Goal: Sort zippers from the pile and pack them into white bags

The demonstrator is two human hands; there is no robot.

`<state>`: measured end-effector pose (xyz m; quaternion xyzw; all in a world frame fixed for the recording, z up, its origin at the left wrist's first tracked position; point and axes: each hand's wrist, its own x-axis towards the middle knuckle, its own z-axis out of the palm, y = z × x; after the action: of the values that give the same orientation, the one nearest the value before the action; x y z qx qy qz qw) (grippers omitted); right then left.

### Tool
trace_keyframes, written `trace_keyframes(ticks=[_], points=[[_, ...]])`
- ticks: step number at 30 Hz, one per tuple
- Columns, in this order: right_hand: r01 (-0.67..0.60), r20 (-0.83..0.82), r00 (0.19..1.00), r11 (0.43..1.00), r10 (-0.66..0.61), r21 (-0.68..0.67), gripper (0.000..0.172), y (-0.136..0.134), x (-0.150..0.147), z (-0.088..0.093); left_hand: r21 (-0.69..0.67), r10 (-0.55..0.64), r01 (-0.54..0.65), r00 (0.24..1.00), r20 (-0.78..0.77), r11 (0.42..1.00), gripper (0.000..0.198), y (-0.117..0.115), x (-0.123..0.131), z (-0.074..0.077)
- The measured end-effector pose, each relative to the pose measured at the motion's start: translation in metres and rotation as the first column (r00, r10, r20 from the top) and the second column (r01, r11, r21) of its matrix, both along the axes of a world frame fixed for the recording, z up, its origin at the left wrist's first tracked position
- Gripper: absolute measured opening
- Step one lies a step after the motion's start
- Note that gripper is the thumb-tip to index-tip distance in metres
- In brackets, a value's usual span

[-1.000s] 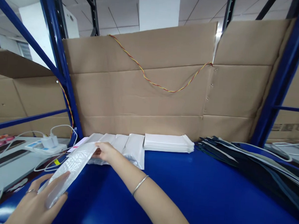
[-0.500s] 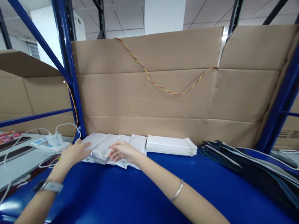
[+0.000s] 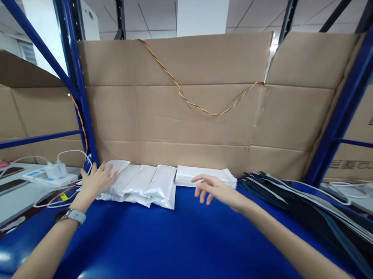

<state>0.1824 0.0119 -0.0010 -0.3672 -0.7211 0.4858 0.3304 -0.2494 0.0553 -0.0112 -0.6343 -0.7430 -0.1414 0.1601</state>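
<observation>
1. Blue-covered work table (image 3: 181, 243), tan corrugated cardboard sheet (image 3: 175, 114) standing behind it.
2. Row of about 4 white padded mailers (image 3: 143, 185) on table's back edge, overlapping, long axes running front-to-back, tops toward cardboard.
3. White flat mailer stack (image 3: 203, 175) just R of row; black flat bags (image 3: 280, 190) further R.
4. Left hand (image 3: 98, 181): wide open, fingers spread, touching row's L end, holding nothing.
5. Right hand (image 3: 213, 190): open, fingers loosely curled, empty, just before stack; earlier on row, now moved R.
</observation>
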Motion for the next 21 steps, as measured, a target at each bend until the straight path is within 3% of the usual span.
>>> trace_keyframes(ticks=[3,5,8,11,13,15,17,21], points=[[0.257,-0.068,0.965,0.964,-0.253,0.061,0.029,0.029,0.052,0.003,0.134,-0.013,0.034,0.989,-0.148,0.990,0.050,0.003,0.020,0.006],[0.428,-0.118,0.901,0.898,-0.417,0.099,0.029,0.052,0.088,0.002,0.182,-0.084,0.120,0.978,-0.193,0.976,0.048,0.004,0.045,0.012],[0.644,-0.061,0.757,0.728,-0.651,0.235,0.030,0.079,0.142,-0.007,0.187,-0.252,0.292,0.945,-0.210,0.938,0.040,0.000,0.098,0.023],[0.717,0.106,0.534,0.516,-0.839,0.470,0.028,0.091,0.192,-0.025,0.152,-0.470,0.497,0.863,-0.182,0.854,0.033,-0.011,0.162,0.028],[0.708,0.172,0.443,0.461,-0.880,0.535,0.025,0.090,0.216,-0.040,0.137,-0.604,0.626,0.778,-0.170,0.768,0.029,-0.021,0.203,0.023],[0.677,0.241,0.433,0.490,-0.868,0.548,0.018,0.087,0.231,-0.053,0.115,-0.699,0.720,0.692,-0.180,0.684,0.026,-0.032,0.237,0.012],[0.621,0.324,0.465,0.565,-0.823,0.543,0.012,0.086,0.236,-0.065,0.074,-0.757,0.780,0.622,-0.202,0.621,0.027,-0.041,0.262,-0.002],[0.513,0.446,0.537,0.697,-0.716,0.501,0.011,0.091,0.231,-0.079,-0.020,-0.799,0.814,0.565,-0.206,0.581,0.027,-0.049,0.282,-0.023]])
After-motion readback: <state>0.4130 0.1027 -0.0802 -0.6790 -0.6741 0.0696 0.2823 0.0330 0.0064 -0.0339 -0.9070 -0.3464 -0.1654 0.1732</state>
